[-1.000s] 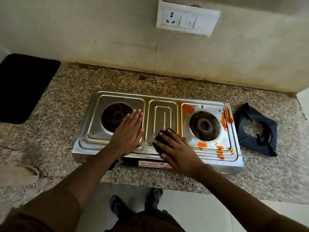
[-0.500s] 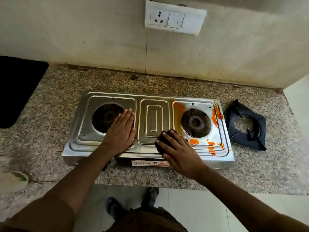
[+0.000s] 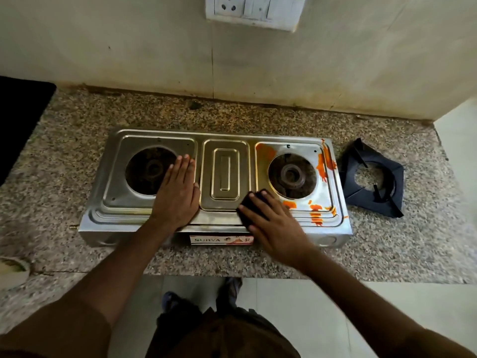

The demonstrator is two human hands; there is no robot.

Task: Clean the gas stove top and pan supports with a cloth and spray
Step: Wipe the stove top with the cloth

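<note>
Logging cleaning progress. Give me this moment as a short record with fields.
stove: steel two-burner stove on granite counter
left hand: flat on stove beside left burner
right hand: pressing dark cloth on stove front
stains: orange stains around right burner
pan supports: off the burners, stacked on counter right of stove
spray: not in view

Premises: domestic kitchen. Evidence: two-burner steel gas stove (image 3: 216,182) on a speckled granite counter (image 3: 258,117), removed pan support (image 3: 373,179) beside it, wall switchboard (image 3: 254,11) above, tiled floor (image 3: 296,306) below. Dark area at left, possibly a sink, unclear.
</note>
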